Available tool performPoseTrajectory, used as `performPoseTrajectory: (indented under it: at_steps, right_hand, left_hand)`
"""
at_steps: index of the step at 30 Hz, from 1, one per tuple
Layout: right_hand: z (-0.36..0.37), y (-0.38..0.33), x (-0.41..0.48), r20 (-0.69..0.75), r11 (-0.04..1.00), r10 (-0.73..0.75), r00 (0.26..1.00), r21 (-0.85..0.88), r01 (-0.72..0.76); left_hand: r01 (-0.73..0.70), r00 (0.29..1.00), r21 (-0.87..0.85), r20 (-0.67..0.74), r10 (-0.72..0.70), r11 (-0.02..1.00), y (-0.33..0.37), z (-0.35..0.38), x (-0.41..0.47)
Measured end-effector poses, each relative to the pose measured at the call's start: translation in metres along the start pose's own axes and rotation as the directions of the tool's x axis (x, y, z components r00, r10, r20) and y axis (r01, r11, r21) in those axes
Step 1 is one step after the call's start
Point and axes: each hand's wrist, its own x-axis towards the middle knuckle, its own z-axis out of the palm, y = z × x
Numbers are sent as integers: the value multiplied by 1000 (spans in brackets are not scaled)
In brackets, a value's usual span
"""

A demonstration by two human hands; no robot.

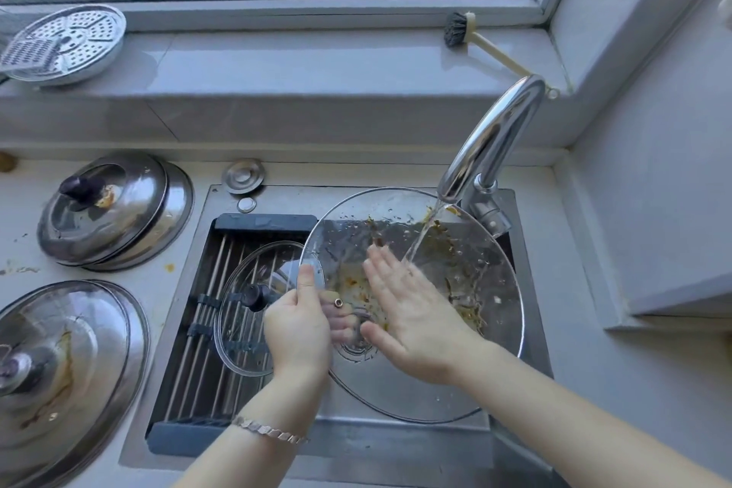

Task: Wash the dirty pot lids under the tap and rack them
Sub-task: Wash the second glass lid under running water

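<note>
Under the tap, dirty glass lid in grip of left hand, right hand flat on it.

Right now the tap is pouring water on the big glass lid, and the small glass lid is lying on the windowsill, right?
Not quite. The head view shows the tap pouring water on the big glass lid, but the small glass lid is lying on the sink rack instead.
</note>
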Motion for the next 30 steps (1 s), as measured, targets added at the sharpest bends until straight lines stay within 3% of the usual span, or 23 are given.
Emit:
performPoseTrajectory:
  at_steps: [3, 7, 10, 12, 14, 15, 19, 21, 23, 25, 28, 30]
  right_hand:
    - [11, -6, -15, 64, 993, -78, 995, -83, 83]
    - [2, 4, -25, 53, 989, 75, 996, -129, -68]
    - [13, -4, -39, 117, 989, 4, 993, -150, 13]
    - [6, 8, -43, 114, 978, 63, 992, -204, -39]
    - [-4, 23, -42, 58, 972, 183, 981, -160, -172]
    - [-7, 23, -42, 121, 969, 213, 969, -152, -194]
    - [3, -1, -43, 137, 986, 85, 987, -157, -63]
    - [-3, 6, -39, 57, 985, 107, 993, -142, -98]
    - [-14, 17, -34, 136, 967, 254, 957, -50, -250]
    - [-12, 9, -32, 129, 970, 242, 962, -48, -238]
    - [5, -16, -34, 69, 997, 71, 995, -29, -70]
    - [0, -5, -29, 90, 979, 202, 975, -9, -202]
  left_hand:
    - [-14, 999, -4, -35, 14, 1000, -1, -6, 2]
    - [-41, 997, -29, -63, 39, 999, 3, -10, 2]
    - [-67, 992, -35, -105, 63, 997, 4, -14, 5]
    - [-74, 987, -59, -151, 64, 996, 4, -18, 8]
    - [-67, 983, -86, -178, 51, 994, 5, -21, 10]
    - [-64, 982, -93, -183, 46, 994, 5, -21, 10]
    - [-56, 980, -87, -194, 38, 995, 3, -22, 8]
    - [-50, 981, -99, -191, 31, 994, 4, -22, 6]
    - [-42, 983, -118, -185, 19, 992, 4, -22, 4]
    - [-38, 984, -123, -180, 15, 992, 2, -21, 2]
    - [-25, 986, -88, -169, 10, 996, -2, -21, 0]
    - [-19, 987, -102, -158, 2, 995, -4, -21, -1]
